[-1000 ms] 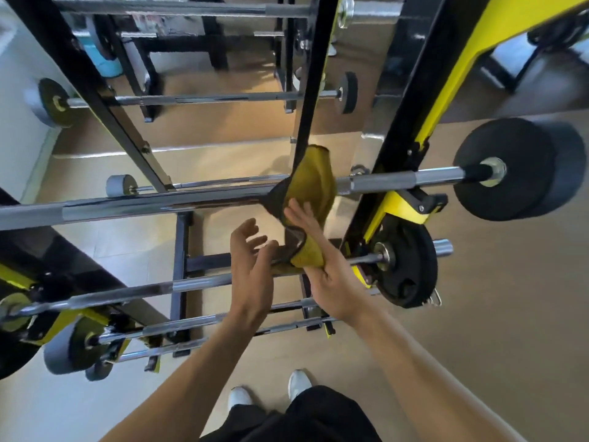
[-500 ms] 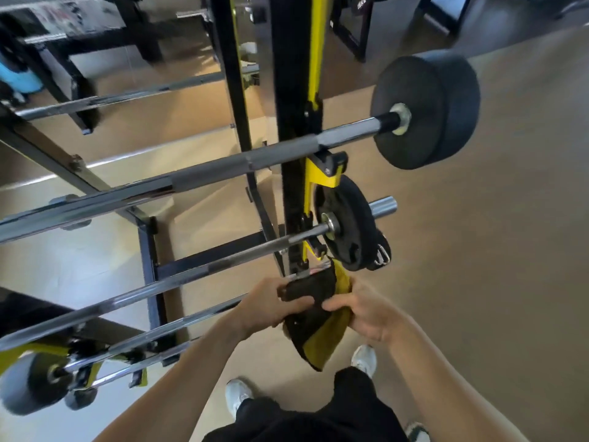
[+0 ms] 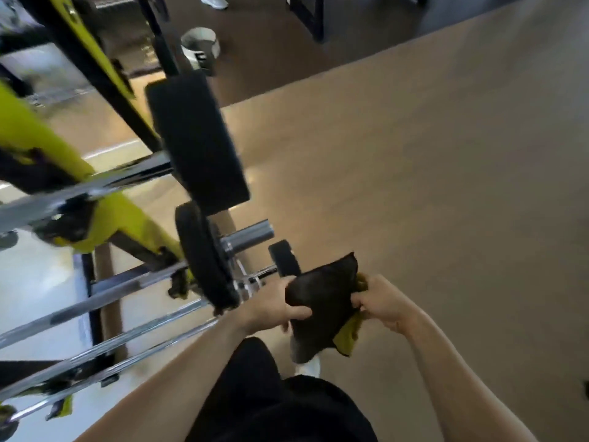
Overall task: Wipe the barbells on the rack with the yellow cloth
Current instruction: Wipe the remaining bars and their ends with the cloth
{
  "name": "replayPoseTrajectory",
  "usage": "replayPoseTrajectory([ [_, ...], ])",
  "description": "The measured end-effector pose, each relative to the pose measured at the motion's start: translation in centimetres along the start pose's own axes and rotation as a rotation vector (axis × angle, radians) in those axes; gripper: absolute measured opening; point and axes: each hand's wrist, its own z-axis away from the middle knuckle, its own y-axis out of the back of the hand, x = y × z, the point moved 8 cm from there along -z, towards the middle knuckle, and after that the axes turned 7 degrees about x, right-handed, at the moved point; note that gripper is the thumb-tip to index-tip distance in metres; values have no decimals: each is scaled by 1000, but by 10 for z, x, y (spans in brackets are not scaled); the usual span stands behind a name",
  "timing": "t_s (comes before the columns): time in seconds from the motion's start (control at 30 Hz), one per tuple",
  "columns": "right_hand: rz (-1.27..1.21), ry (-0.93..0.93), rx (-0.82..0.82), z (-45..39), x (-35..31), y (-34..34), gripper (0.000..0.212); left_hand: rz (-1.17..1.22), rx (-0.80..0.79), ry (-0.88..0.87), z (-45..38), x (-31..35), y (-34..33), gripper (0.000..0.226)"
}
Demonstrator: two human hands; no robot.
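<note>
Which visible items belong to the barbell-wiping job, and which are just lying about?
Job:
cloth, held by left hand and right hand
barbells
rack

Lying about:
white bucket
distant shoe

Hands: we count two, left [image 3: 274,306] and right [image 3: 381,303].
Cloth [image 3: 325,301]: we see one.
Plates: we see two, large [image 3: 197,141] and small [image 3: 204,256].
Bars: we count roughly five, blurred.
Bucket [image 3: 200,47]: we see one.
</note>
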Motion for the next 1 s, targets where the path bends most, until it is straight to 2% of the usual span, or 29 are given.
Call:
replayPoseTrajectory([
  [0.13, -25, 208, 201, -21, -28, 74, 40, -290, 210, -77, -63, 34, -12, 20],
  [0.2, -33, 275, 230, -38, -42, 102, 41, -324, 228, 26, -96, 41, -17, 12],
  [0.23, -27, 298, 217, -50, -48, 112, 41, -311, 231, 97, -113, 42, -18, 17],
  [0.3, 28, 334, 150, -75, -63, 128, 41, -113, 256, 226, -146, 53, -22, 28],
  [0.37, 142, 337, 45, -102, -79, 138, 49, 328, 274, 329, -181, 67, -28, 33],
  [0.43, 248, 319, -74, -129, -94, 147, 59, 759, 238, 302, -218, 96, -34, 34],
  [0.53, 340, 309, -173, -174, -124, 174, 71, 1031, 200, 224, -272, 147, -19, 40],
  [0.6, 414, 349, -178, -208, -153, 201, 69, 979, 187, 176, -304, 181, -1, 45],
  [0.67, 443, 420, -183, -239, -194, 228, 59, 727, 221, 138, -335, 211, 22, 49],
  [0.73, 402, 461, -221, -271, -235, 249, 50, 474, 338, 105, -361, 240, 54, 47],
  [0.77, 359, 446, -232, -289, -253, 259, 53, 428, 383, 77, -374, 256, 70, 43],
  [0.83, 335, 425, -222, -329, -285, 279, 76, 473, 410, 29, -398, 284, 98, 35],
  [0.9, 392, 417, -296, -371, -317, 289, 94, 544, 391, 17, -422, 308, 126, 29],
  [0.93, 408, 412, -368, -391, -335, 289, 91, 562, 383, 16, -435, 318, 142, 27],
  [1.0, 465, 404, -487, -431, -376, 288, 69, 551, 406, 12, -463, 337, 181, 24],
])
